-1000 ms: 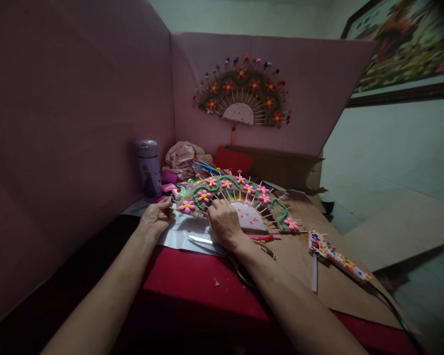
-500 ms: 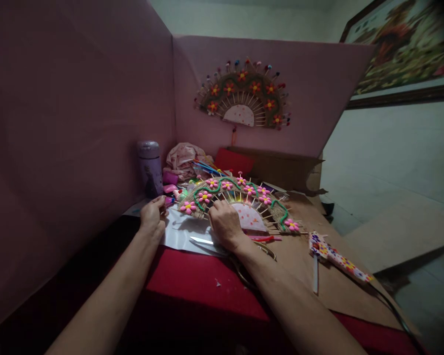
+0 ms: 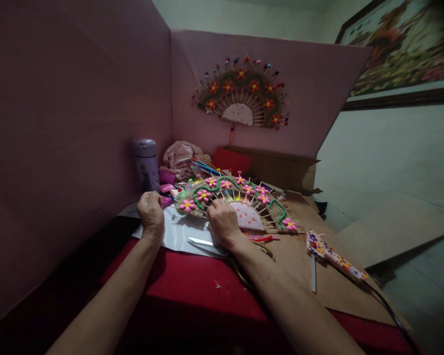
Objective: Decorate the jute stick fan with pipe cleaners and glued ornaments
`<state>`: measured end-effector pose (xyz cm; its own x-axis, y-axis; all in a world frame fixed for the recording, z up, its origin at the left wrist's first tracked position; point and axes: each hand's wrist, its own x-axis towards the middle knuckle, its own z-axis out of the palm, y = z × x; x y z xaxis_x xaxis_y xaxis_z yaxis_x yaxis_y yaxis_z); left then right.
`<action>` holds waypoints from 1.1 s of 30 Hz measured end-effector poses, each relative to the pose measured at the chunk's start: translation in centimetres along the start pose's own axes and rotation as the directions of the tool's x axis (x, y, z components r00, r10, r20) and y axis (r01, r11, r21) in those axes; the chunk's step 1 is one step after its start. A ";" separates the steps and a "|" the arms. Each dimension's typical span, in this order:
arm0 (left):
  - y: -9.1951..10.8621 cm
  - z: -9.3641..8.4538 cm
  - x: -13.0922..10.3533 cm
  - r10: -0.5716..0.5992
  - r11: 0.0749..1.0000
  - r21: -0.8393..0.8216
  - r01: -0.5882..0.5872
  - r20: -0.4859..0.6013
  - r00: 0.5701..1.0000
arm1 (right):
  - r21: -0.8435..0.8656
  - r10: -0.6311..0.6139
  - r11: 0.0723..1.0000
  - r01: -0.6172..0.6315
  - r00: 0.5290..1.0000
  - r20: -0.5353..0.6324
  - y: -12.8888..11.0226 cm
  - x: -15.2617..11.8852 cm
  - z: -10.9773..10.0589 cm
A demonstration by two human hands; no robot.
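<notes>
A half-round fan [image 3: 248,188] of sticks and twine, with pink clay flowers, a green wavy cord and a pale dotted half-disc, lies over white paper and cardboard. My right hand [image 3: 223,222] is closed on the fan's sticks, left of the half-disc. My left hand [image 3: 150,211] is raised left of the fan, in front of the purple bottle, its fingers curled together; whatever they hold is too small to make out. Scissors [image 3: 200,241] lie under my right wrist, blades pointing left. Near the fan's lower edge is a red strip [image 3: 261,238].
A purple bottle [image 3: 146,165] and a pink cloth bundle [image 3: 183,158] stand behind. A flowered glue gun [image 3: 335,256] with its cord rests on the cardboard [image 3: 346,296] at right. Another fan [image 3: 253,79] hangs on the pink back panel.
My left hand has turned and curled its fingers further, moving slightly left and away from the fan's edge. My right hand stays on the fan. The view has shifted a little.
</notes>
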<state>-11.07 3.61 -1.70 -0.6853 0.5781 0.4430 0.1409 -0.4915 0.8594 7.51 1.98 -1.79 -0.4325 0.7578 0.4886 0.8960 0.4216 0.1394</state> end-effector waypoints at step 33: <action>6.0 5.2 -9.7 0.551 0.642 -0.233 -0.731 0.802 0.229 | -0.105 0.016 0.994 0.017 0.953 0.303 5.8 -6.7 -3.9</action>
<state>0.16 -1.53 0.53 0.4941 0.3839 0.7801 0.4250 -0.8894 0.1686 16.03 -2.62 -0.89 -0.4285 0.8795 0.2072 0.8941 0.3797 0.2375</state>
